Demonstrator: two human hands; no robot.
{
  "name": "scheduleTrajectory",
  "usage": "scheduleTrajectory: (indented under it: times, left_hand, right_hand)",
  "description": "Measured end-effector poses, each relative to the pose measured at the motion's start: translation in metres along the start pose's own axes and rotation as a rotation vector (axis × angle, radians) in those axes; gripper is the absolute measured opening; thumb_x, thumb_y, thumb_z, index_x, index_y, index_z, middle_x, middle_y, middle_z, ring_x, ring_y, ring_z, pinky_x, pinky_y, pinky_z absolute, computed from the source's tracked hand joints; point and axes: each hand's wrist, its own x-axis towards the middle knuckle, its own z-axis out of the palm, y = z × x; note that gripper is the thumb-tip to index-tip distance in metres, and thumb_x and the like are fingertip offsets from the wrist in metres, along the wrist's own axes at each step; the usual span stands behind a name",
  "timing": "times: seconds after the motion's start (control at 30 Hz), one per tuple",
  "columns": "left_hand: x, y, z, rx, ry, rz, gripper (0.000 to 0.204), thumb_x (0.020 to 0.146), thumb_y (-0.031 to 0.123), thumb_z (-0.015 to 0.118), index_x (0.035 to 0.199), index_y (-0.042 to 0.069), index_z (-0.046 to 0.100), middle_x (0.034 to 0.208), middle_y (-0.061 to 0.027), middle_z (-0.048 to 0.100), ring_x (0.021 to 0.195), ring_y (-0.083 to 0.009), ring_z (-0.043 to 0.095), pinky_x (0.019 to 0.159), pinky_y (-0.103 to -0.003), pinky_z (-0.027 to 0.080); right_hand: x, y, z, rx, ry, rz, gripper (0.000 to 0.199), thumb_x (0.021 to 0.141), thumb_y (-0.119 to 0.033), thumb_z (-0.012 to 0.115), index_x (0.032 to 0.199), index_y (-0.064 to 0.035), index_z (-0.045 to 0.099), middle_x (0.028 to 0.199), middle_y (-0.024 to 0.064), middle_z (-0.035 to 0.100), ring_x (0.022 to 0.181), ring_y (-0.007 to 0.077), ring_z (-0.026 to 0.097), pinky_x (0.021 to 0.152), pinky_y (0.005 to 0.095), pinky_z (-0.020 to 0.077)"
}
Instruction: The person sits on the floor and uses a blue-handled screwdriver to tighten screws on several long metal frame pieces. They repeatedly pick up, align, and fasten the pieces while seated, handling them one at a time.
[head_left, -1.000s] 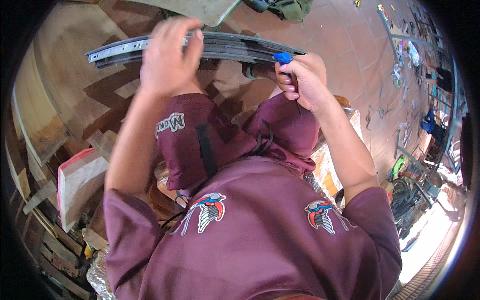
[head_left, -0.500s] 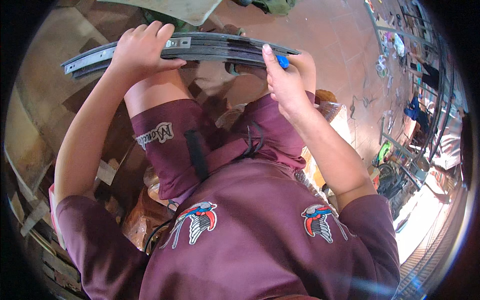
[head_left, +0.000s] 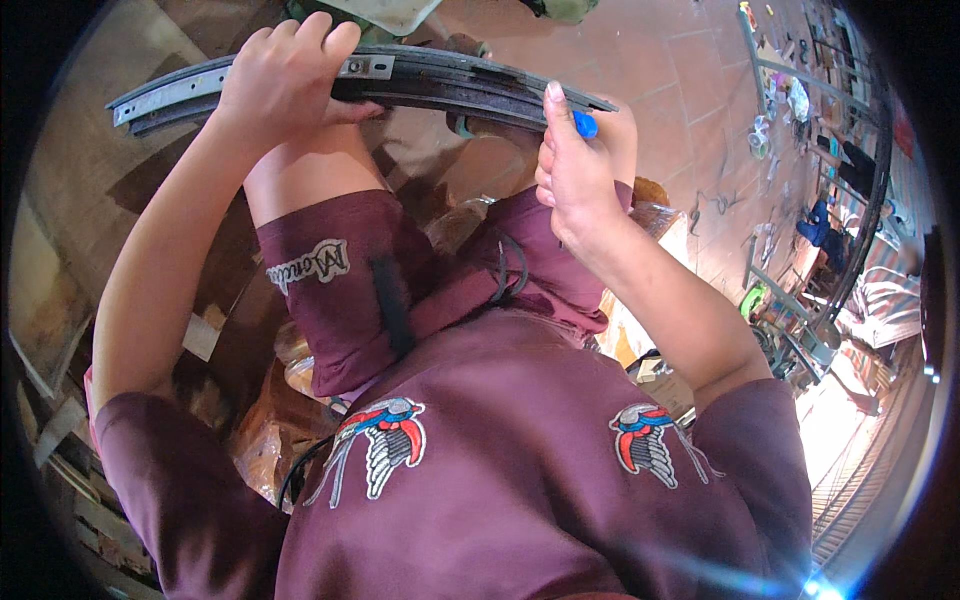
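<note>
A long dark metal drawer slide (head_left: pixel 450 85) with a silver, holed strip at its left part lies crosswise over my knees. My left hand (head_left: pixel 285 85) is closed around it left of its middle, the thumb along the near edge. Near its right end, my right hand (head_left: pixel 575 175) is closed on a blue-ended tool (head_left: pixel 586 124). Only the tool's blue end shows beside the thumb; the rest is hidden in the fist, so I cannot tell its exact kind. My right thumb points up beside the slide.
Under and beside my legs are brown, plastic-wrapped bundles (head_left: pixel 270 435). Flat boards (head_left: pixel 90 110) lie at the left. The tiled floor (head_left: pixel 670 80) stretches ahead, with a loose dark cord (head_left: pixel 712 205) on it. Metal frames and clutter (head_left: pixel 790 300) stand at the right.
The slide and my left hand appear slightly higher in view. My right hand has shifted a little to the right, still holding the blue-ended tool. Both grips look the same.
</note>
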Motion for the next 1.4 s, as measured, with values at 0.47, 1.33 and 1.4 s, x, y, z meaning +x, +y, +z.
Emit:
scheduleTrajectory:
  times: [0.47, 1.33, 1.4]
  left_hand:
    - [-0.001, 0.0, -0.002, 0.005, 0.077, 0.066, 0.071, 0.07, 0.061, 0.079, 0.115, 0.009, 0.062, 0.104, -0.0079, 0.063, 0.091, -0.0282, 0.067, 0.079, -0.04, 0.054]
    - [0.113, 0.129, 0.004, -0.603, 0.047, 0.47, 0.031, 0.083, 0.035, 0.077, 0.1, 0.011, 0.066, 0.115, -0.0084, 0.061, 0.093, -0.0308, 0.069, 0.077, -0.042, 0.058]
    - [0.114, 0.131, 0.005, -0.638, 0.057, 0.438, 0.033, 0.08, 0.035, 0.08, 0.101, 0.013, 0.067, 0.114, -0.0079, 0.06, 0.094, -0.0306, 0.069, 0.077, -0.042, 0.058]
  right_hand:
    - [0.029, 0.014, -0.051, -0.975, -0.084, -0.769, 0.036, 0.095, -0.039, 0.067, 0.094, -0.0039, 0.065, 0.074, 0.0188, 0.067, 0.078, 0.0392, 0.068, 0.071, 0.0454, 0.0549]
    - [0.058, -0.035, -0.086, -1.341, -0.254, -1.003, 0.063, 0.062, -0.027, 0.081, 0.115, 0.001, 0.061, 0.106, 0.0209, 0.068, 0.104, 0.0404, 0.065, 0.092, 0.0478, 0.0529]
    - [0.059, -0.039, -0.088, -1.376, -0.291, -1.002, 0.059, 0.062, -0.027, 0.081, 0.111, 0.0019, 0.062, 0.102, 0.0219, 0.069, 0.101, 0.0403, 0.067, 0.09, 0.0476, 0.0544]
